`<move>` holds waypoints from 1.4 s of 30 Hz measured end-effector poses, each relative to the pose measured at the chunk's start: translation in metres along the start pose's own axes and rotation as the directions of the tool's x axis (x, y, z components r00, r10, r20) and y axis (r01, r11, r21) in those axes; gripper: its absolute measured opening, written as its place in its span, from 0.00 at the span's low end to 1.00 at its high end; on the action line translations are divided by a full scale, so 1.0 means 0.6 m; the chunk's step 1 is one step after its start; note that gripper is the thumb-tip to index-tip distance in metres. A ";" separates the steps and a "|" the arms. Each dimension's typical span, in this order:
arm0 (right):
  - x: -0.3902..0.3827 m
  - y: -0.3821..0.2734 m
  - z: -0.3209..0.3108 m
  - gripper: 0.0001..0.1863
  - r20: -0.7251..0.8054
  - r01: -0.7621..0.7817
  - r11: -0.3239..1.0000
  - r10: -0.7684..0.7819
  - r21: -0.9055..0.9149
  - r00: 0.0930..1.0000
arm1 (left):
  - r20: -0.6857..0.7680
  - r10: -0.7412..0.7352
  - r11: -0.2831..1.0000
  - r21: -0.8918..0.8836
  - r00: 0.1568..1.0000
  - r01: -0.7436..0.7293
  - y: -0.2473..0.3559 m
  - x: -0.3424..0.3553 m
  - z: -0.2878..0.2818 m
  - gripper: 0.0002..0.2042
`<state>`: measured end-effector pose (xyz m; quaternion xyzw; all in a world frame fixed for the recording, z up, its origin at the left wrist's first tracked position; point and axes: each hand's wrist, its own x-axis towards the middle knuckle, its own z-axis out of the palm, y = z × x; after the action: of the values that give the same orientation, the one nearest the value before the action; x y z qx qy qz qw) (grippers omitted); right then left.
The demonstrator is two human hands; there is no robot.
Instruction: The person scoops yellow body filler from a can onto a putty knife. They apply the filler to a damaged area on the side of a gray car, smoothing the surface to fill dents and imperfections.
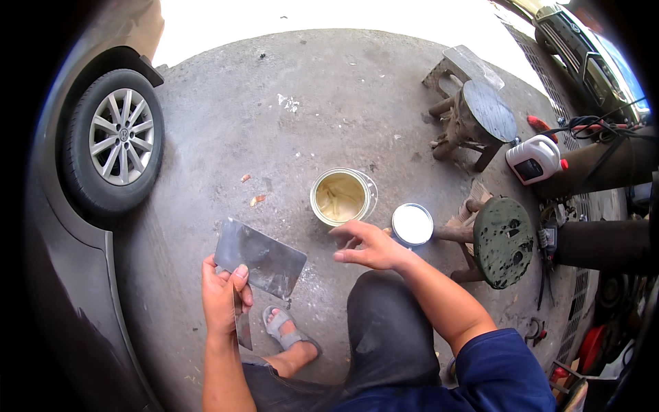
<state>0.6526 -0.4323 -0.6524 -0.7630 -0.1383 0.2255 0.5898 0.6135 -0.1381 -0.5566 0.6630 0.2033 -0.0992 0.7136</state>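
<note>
A thin plate (261,257) is held by one corner in the left hand (225,288), pinned under the thumb, its broad face tilted upward toward the right hand (367,246). A narrow blade (244,331) is also kept in the left hand, pointing down beside the wrist. Nothing can be seen in the right hand; its fingers are loosely bent, apart from the thumb, just on the near side of an open can (314,199).

Because the plate is gripped at one corner only, it could be tipped or dropped if its far end were loaded. The blade could be let slip if the left grip were eased. The can, or the tin (412,224) beside the right wrist, could be knocked by a careless sweep.

The plate is dark, rectangular and scuffed. Cream-coloured, ridged paste (343,196) is contained in the round can; the tin is topped by a flat white disc. Right of the right hand, a round stool (504,242) is marked with dark spots. Stained concrete (226,103) is spread beyond both hands; beyond the left, a spoked wheel (117,141) is ringed with black rubber.
</note>
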 end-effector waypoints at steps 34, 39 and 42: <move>0.231 0.191 -0.055 0.09 -0.223 -0.257 0.492 0.128 -0.832 0.966 | 0.321 -0.241 0.242 0.934 0.916 -0.263 -0.284 0.213 0.156 0.43; 0.246 0.183 -0.057 0.09 -0.140 -0.205 0.499 0.164 -0.842 0.976 | 0.288 -0.271 0.225 0.947 0.919 -0.231 -0.293 0.217 0.160 0.42; 0.256 0.194 -0.063 0.12 -0.080 -0.183 0.511 0.217 -0.840 0.973 | 0.285 -0.307 0.236 0.947 0.908 -0.218 -0.287 0.218 0.167 0.42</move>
<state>0.7972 -0.4218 -0.7848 -0.9586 -0.1513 0.2108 0.1174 0.6763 -0.2378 -0.7638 0.9152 -0.0394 -0.3626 0.1712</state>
